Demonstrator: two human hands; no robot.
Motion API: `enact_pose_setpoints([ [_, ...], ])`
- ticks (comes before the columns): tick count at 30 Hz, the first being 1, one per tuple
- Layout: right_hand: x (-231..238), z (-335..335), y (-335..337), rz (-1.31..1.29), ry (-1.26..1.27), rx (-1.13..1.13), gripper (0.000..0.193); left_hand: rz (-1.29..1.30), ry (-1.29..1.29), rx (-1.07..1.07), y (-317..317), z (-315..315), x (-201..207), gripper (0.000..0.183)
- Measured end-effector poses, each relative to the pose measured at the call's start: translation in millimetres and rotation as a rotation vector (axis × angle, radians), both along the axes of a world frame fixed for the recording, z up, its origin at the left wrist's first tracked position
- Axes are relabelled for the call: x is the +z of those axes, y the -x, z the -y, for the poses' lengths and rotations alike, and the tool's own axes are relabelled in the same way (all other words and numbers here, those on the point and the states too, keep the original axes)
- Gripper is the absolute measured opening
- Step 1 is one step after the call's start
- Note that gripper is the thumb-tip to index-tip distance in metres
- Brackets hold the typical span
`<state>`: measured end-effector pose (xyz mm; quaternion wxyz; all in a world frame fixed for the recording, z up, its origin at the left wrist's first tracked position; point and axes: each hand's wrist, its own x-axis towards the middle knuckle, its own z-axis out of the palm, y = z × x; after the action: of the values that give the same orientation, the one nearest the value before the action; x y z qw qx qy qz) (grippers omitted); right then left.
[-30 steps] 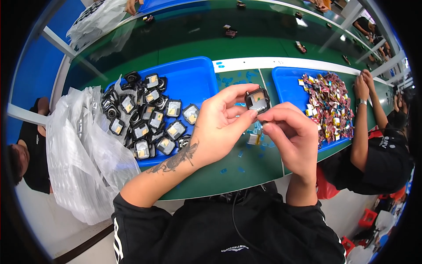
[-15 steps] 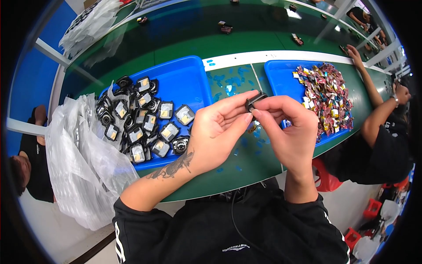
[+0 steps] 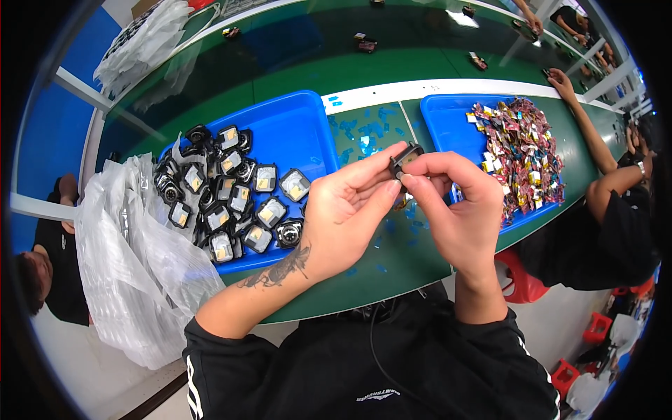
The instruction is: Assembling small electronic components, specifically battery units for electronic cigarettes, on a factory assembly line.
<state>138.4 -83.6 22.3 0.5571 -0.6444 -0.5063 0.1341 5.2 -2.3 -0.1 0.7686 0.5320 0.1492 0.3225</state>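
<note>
Between my two hands, over the gap separating two trays, is a small black plastic casing [image 3: 407, 158], tilted on edge. My left hand [image 3: 348, 206] is closed around its left side, palm turned up, thumb near its lower end. Thumb and forefinger of my right hand [image 3: 462, 203] pinch its lower right corner. Fingers cover much of the casing, so its inside is mostly hidden. To the left, a blue tray [image 3: 301, 129] holds several similar black casings [image 3: 266, 178], some showing a pale rectangular panel, others a round lens-like front.
Another blue tray [image 3: 448, 122] on the right carries a heap of small wrapped-looking parts [image 3: 525, 161]. Blue film scraps [image 3: 371, 129] litter the green table. Clear plastic bags [image 3: 133, 266] hang at the left. Beyond the white rail, a green belt [image 3: 294, 52] bears scattered parts. Co-workers sit on both sides.
The casing has turned slightly in my fingers, showing more of its inner face. Parts on the belt have shifted a little right, and a co-worker's hand has appeared at the far right.
</note>
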Motion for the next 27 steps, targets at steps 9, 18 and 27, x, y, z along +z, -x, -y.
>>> enact_pose_setpoints([
  [9, 0.0, 2.7, -2.5, -0.068, 0.005, 0.013, 0.012, -0.008, -0.003, -0.002, -0.4, 2.8, 2.7, 0.043],
  [18, 2.0, 0.6, -3.0, -0.109, 0.029, 0.048, 0.011, 0.029, 0.021, 0.005, 0.0, 3.1, -1.2, 0.042],
  [27, 1.1, -0.2, -4.1, -0.020, -0.009, 0.034, 0.009, 0.024, -0.048, 0.001, 0.7, 3.9, -2.9, 0.043],
])
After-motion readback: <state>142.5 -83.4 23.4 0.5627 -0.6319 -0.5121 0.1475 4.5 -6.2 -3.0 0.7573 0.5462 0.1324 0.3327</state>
